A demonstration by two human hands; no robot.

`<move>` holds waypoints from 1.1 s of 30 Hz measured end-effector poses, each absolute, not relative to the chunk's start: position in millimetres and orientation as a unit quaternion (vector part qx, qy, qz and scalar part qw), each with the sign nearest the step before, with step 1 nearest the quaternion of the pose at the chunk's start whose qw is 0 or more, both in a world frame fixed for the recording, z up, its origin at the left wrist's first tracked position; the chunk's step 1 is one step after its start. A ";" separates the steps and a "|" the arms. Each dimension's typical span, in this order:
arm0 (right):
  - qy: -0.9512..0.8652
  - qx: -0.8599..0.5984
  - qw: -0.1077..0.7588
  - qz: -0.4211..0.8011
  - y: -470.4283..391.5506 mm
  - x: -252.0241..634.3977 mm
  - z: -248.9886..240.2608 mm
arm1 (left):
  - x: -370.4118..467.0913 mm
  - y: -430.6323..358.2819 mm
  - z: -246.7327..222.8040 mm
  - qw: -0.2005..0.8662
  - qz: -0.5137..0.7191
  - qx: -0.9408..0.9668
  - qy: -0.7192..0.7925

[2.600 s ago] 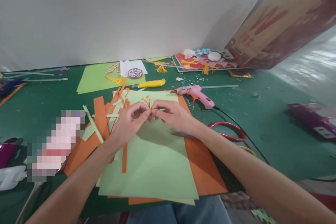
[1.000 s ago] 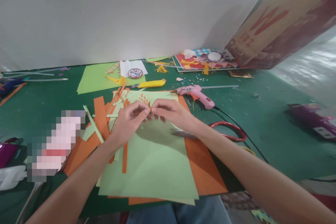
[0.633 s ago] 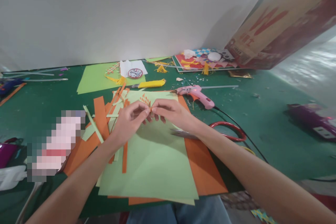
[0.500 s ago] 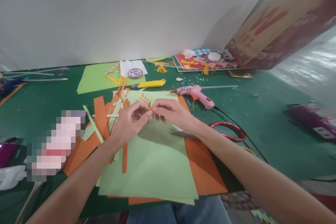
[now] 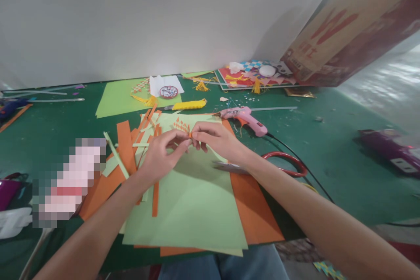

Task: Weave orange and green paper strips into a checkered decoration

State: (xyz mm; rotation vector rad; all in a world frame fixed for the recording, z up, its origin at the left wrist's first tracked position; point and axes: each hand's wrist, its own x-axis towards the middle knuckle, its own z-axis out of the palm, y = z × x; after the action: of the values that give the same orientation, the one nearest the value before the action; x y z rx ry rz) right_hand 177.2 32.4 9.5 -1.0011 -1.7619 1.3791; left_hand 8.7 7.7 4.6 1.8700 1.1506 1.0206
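My left hand [image 5: 164,151] and my right hand [image 5: 215,139] meet over a stack of light green paper sheets [image 5: 197,210]. Their fingertips pinch a small orange paper piece [image 5: 189,133], mostly covered by the fingers. Just behind the left fingers shows a woven orange-and-white paper piece [image 5: 180,125]; whether it joins the pinched piece I cannot tell. Beneath the right forearm lie scissors with red handles [image 5: 303,167], their blades pointing left. Orange and green paper strips [image 5: 124,142] are scattered left of my left hand.
A pink glue gun [image 5: 251,122] and a yellow utility knife [image 5: 189,104] lie beyond the hands. Orange sheets [image 5: 259,214] stick out under the green stack. A paper bag [image 5: 344,30] stands at the back right; a purple tool [image 5: 390,151] rests at right. A blurred-out object [image 5: 74,179] is at left.
The fingertips have shifted slightly right, and a little more of the orange piece shows between them. Everything on the table stays in place.
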 end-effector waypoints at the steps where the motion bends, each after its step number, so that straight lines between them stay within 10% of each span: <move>1: -0.676 -0.386 0.338 0.529 32.5 177.2 9.3 | 8.8 7.8 4.7 0.350 0.394 0.723 0.447; 33: -0.672 -0.387 0.340 0.532 33.4 177.6 8.1 | 6.5 11.1 0.1 0.335 0.392 0.734 0.442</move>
State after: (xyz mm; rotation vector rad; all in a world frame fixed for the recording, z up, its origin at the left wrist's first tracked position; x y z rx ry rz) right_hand 177.6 33.4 8.1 -1.0078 -1.7499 1.3841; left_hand 6.5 11.1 0.1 1.9157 1.1538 1.0227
